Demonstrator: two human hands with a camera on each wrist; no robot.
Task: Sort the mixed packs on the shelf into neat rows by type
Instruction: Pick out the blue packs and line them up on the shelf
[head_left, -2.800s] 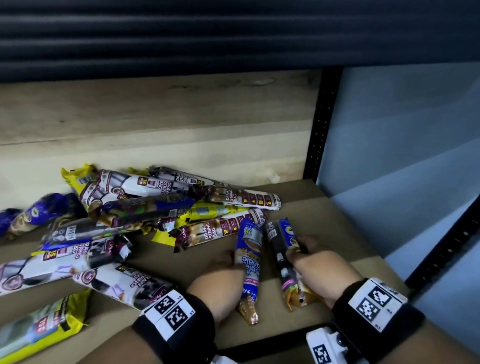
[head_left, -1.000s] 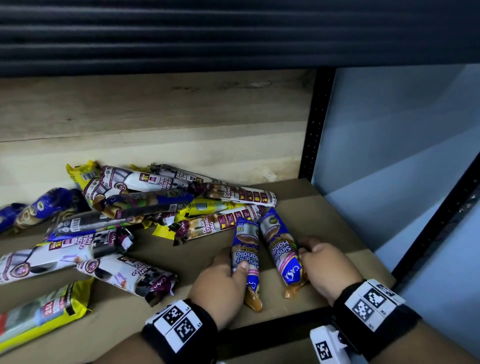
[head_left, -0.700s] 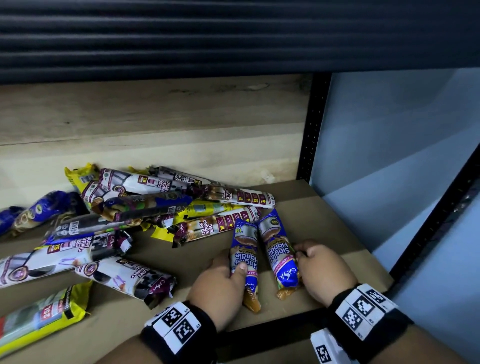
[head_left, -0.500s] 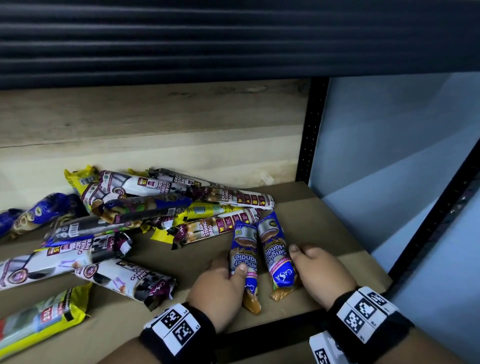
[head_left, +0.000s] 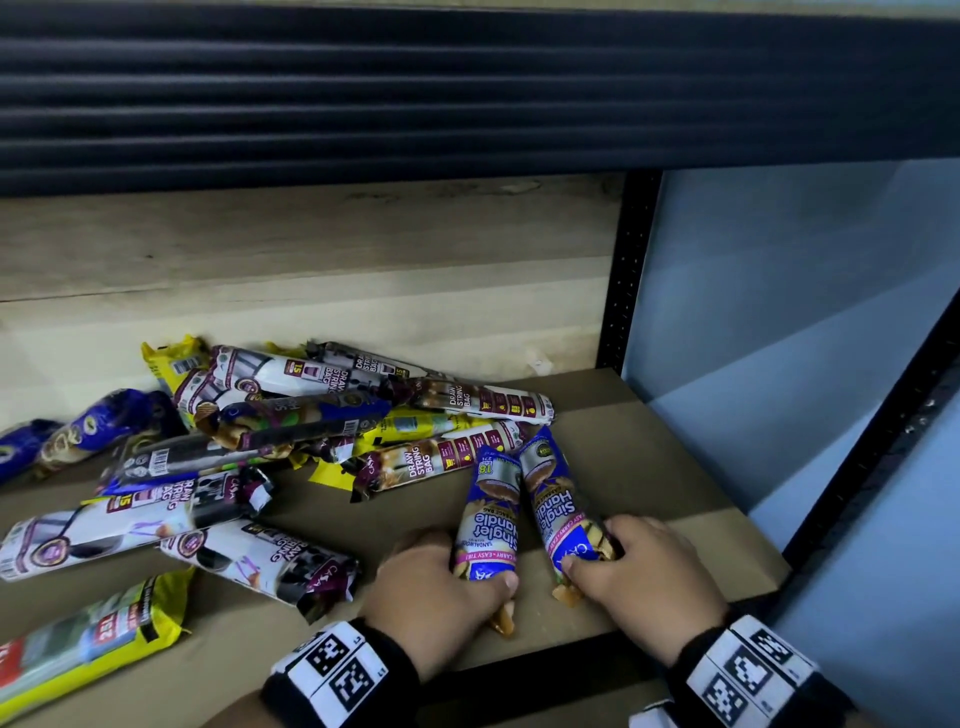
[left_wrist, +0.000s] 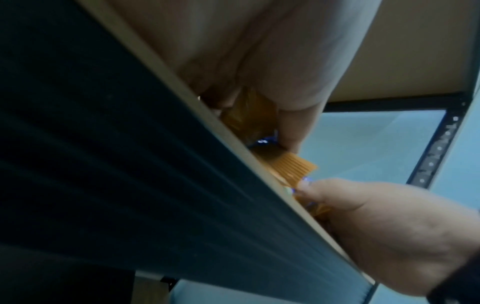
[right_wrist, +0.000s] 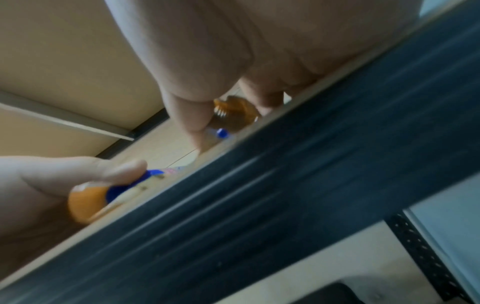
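Since half a second ago the right blue pack (head_left: 558, 512) has been drawn nearer the left blue pack (head_left: 491, 519); they now lie almost parallel at the shelf (head_left: 649, 467) front, heads touching at 12 o'clock, tails slightly splayed. Likely the first blue row is forming. The mixed pile (head_left: 291, 421), at 10 o'clock from the hands, is unsorted: white draw-string packs, yellow packs, more blue ones far left. Left hand (head_left: 436, 592): knuckles up, wrist at the shelf lip, fingers curled round its pack's lower end, thumb clamped across the front. Right hand (head_left: 644, 577): fingers wrapped over its pack from 3 o'clock, thumb pinching near the orange crimped tail (right_wrist: 233, 111). Both wrist views are blurred but show each thumb on wrapper.
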